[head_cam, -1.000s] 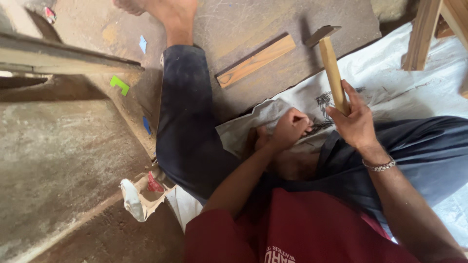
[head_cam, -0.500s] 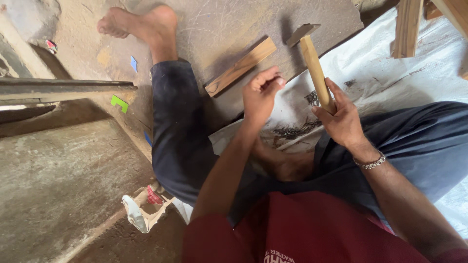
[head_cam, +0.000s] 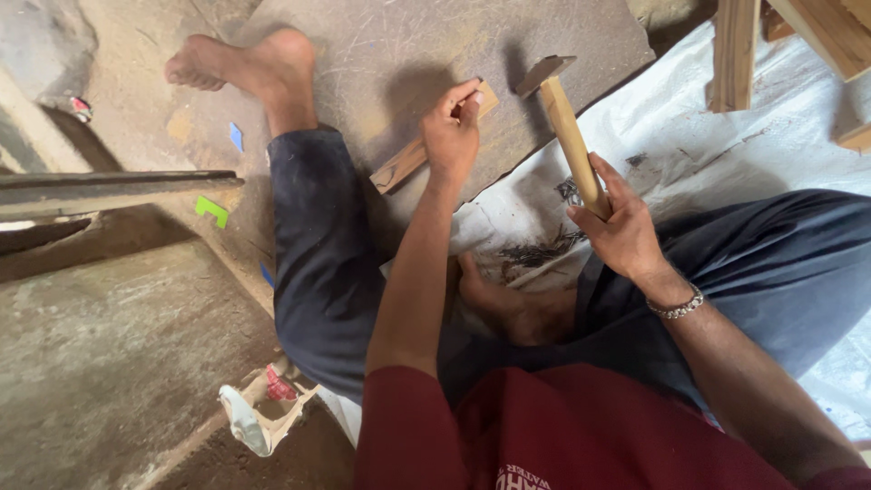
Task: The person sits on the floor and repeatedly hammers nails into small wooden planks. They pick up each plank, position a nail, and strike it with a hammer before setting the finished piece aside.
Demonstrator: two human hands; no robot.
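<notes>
I sit on the ground with my legs out. My left hand [head_cam: 454, 127] rests on a short wooden strip [head_cam: 399, 168] lying on a grey stone slab [head_cam: 381, 54], its fingertips pinched together over the strip's far end; whether a nail is between them I cannot tell. My right hand [head_cam: 617, 227] grips the wooden handle of a hammer [head_cam: 567, 127], whose metal head hovers just right of the strip. A small pile of dark nails [head_cam: 544, 249] lies on white sheeting [head_cam: 689, 127] between my legs.
My bare foot [head_cam: 245, 68] lies at the slab's far left. A dark metal bar [head_cam: 109, 191] juts in from the left. Wooden frame pieces [head_cam: 735, 54] stand at the top right. A crumpled white wrapper [head_cam: 249, 417] lies near my hip on the dirt floor.
My left hand has gone from the nail pile up to the wooden strip and settled on its end. My right hand keeps hold of the hammer, its head now near the strip.
</notes>
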